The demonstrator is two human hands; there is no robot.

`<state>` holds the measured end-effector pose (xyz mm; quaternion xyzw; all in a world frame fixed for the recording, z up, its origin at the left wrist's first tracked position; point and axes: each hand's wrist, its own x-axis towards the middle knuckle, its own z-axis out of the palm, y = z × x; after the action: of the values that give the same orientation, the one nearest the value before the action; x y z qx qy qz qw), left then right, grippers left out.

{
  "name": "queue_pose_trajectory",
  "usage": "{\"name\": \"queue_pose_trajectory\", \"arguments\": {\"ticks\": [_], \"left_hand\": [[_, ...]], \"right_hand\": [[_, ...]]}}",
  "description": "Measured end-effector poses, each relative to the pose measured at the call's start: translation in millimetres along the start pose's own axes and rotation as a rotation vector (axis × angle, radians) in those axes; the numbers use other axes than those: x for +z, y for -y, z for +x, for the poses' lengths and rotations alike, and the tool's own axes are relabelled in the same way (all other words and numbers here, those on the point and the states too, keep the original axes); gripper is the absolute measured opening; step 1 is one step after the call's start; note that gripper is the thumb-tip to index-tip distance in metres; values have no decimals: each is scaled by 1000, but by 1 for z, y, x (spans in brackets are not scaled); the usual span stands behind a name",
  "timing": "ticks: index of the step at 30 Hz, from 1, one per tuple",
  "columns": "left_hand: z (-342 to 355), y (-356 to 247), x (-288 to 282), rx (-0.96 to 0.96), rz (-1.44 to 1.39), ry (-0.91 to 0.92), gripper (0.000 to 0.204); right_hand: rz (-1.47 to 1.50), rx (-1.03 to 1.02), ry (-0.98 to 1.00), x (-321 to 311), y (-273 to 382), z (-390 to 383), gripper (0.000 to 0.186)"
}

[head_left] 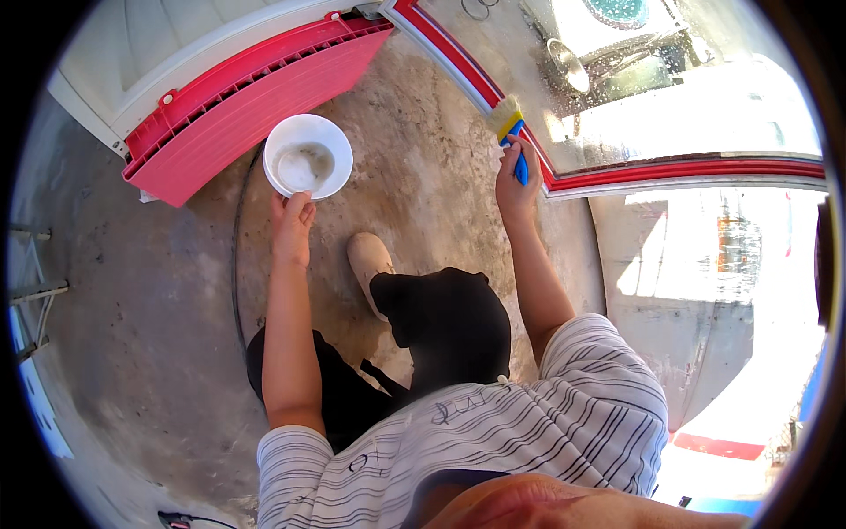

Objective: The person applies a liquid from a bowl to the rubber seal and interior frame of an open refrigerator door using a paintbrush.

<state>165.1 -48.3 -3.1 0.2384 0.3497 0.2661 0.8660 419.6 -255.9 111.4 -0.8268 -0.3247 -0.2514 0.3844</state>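
My left hand [293, 227] is closed on the near rim of a white plastic tub [337, 145], holding it up over the floor. A little cloudy liquid [306, 164] lies in the bottom of the tub. In my right hand [516, 182] is a paintbrush [515, 132] with a blue handle and pale bristles with a yellow band. The bristles are at the red and white frame [476, 75] of a glass pane [564, 132]; whether they touch it I cannot tell. Water drops dot part of the glass.
A pink-red plastic panel [256, 110] leans by a white door [150, 44] at the far left. A dark cable [236, 256] runs along the concrete floor [159, 309]. Metal rungs [40, 291] show at the left edge. My shoe [368, 260] is between my arms.
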Motion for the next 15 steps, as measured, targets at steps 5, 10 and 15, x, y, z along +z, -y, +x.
{"name": "queue_pose_trajectory", "arguments": {"ticks": [5,10,15], "left_hand": [[-2,0,-7,10,21,-32,55],[1,5,-6,-7,-34,-8,50],[7,9,-11,-31,-48,24,48]], "right_hand": [[-59,-84,12,8,4,-3,17],[-81,-268,167,47,30,35,17],[-407,-94,133,-85,-13,-28,15]]}}
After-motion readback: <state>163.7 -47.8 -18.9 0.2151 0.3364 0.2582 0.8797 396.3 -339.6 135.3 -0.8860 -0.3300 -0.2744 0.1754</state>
